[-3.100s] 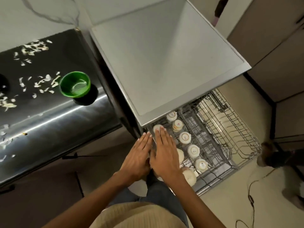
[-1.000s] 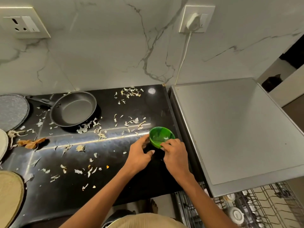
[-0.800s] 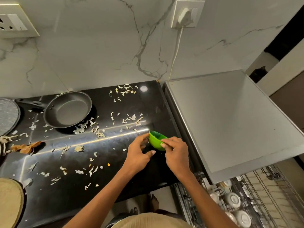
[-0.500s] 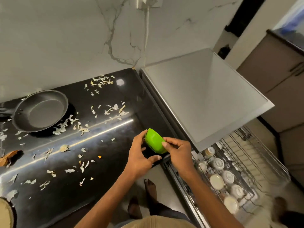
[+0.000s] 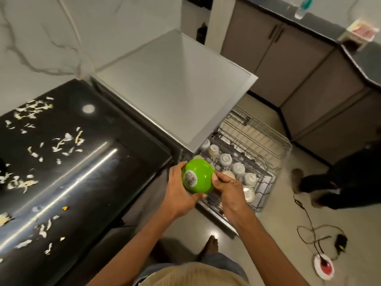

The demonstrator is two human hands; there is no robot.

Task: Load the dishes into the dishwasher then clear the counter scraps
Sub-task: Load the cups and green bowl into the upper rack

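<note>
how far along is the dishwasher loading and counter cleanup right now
Partly done. Several white cups already sit upside down in the pulled-out dishwasher rack. In hand: the green bowl, turned bottom-up, held between the left hand and right hand just above the rack, not yet placed. Left: the scraps lie scattered on the black counter, untouched.

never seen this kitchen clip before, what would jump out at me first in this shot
The bright green bowl stands out at the centre, turned bottom-up with a barcode sticker showing, gripped between the left hand and right hand. Just behind it the pulled-out dishwasher rack holds a row of upside-down white cups. To the left, pale vegetable scraps litter the glossy black counter.
</note>
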